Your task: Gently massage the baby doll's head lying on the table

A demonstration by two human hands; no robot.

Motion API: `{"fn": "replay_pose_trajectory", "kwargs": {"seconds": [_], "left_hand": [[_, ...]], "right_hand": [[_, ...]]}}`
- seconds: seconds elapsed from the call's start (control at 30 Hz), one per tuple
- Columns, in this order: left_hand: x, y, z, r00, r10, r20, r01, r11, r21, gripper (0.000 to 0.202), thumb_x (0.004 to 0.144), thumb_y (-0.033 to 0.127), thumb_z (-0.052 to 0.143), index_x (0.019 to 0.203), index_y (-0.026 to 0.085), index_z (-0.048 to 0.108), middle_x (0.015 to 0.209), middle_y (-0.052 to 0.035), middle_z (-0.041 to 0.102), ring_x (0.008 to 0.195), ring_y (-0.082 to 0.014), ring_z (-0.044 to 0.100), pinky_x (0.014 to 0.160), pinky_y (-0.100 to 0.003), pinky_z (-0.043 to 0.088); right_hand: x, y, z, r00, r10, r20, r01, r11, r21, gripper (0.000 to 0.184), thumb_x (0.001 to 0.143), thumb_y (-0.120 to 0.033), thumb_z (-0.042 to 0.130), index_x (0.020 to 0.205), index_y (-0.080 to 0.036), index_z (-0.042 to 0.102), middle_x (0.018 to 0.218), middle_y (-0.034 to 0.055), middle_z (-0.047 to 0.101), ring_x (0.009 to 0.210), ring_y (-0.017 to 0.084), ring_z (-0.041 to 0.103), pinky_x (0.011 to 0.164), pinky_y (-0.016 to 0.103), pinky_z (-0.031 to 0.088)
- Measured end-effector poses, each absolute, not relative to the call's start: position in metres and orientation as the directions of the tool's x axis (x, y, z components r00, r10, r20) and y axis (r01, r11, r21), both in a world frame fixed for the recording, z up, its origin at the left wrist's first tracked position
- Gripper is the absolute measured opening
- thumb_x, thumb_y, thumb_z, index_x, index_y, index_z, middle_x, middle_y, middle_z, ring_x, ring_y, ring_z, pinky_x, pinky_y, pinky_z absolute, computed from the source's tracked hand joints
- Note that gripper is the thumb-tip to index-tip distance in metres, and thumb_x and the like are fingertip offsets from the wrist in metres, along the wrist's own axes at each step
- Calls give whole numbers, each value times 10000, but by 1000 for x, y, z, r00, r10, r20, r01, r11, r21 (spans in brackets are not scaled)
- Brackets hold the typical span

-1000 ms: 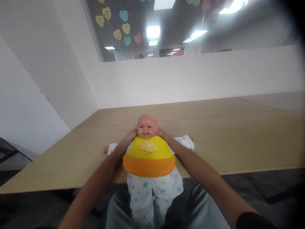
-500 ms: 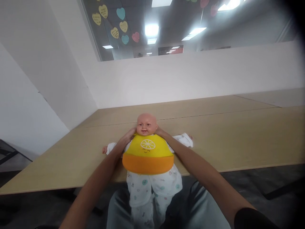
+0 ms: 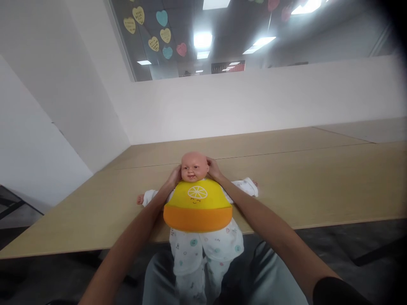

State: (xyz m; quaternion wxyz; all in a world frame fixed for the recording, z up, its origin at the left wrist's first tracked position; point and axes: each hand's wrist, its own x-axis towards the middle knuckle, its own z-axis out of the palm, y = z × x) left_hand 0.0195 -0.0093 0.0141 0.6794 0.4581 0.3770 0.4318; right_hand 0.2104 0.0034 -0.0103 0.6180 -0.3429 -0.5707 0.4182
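A baby doll (image 3: 193, 166) in white printed clothes lies on its back at the near edge of the wooden table (image 3: 318, 186), legs hanging over my lap. It wears a yellow and orange bib (image 3: 197, 204) with a lemon-slice print. My left hand (image 3: 174, 176) cups the left side of the doll's head and neck. My right hand (image 3: 213, 168) is wrapped round the right side of the head. Both hands' fingertips are hidden behind the head.
White partition walls stand behind and to the left of the table. Above them a glass pane carries paper hearts (image 3: 159, 29). Floor and a dark table leg (image 3: 375, 256) show below the table's front edge on the right.
My right hand has slid up from the doll's neck to the side of its head. The doll's head has turned slightly to the left. The left hand has barely shifted.
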Motion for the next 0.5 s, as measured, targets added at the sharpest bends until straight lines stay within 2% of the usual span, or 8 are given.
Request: {"fn": "replay_pose_trajectory", "kwargs": {"seconds": [0.13,0.2,0.33,0.4,0.5], "left_hand": [[21,-10,15,336,937,-98,-323,212,922,569,927,454,558,1378,120,646,1223,-118,760,1272,-306,651,1211,-431,408],[23,-10,14,373,927,-45,-358,189,914,631,951,486,549,1468,124,574,1328,-115,712,1349,-294,597,1251,-415,353],[28,-16,11,523,852,16,-396,226,890,713,995,543,490,1588,153,418,1478,-108,605,1438,-272,512,1291,-414,278],[30,-19,10,579,815,8,-388,267,882,725,1006,559,468,1603,154,388,1496,-120,586,1440,-281,509,1292,-438,274],[31,-18,8,586,810,15,-390,266,881,702,1021,541,448,1587,127,413,1473,-137,604,1423,-290,527,1285,-447,291]], "right_hand": [[215,0,-9,35,912,409,-175,409,-896,374,810,-537,677,841,-166,649,888,48,714,1013,232,612,941,339,536],[215,-1,-9,19,932,363,-272,354,-895,451,863,-614,619,931,-171,671,964,62,730,1054,240,635,985,363,540],[211,-4,-8,-173,968,182,-570,53,-820,591,939,-689,530,1149,-161,691,1205,113,714,1180,261,654,1105,413,511],[209,-7,-6,-260,957,129,-606,-58,-793,619,961,-694,500,1199,-155,692,1261,119,697,1207,260,654,1140,419,494],[209,-9,-4,-328,941,82,-599,-140,-788,640,991,-693,447,1226,-150,691,1268,124,696,1196,260,668,1160,437,482]]}}
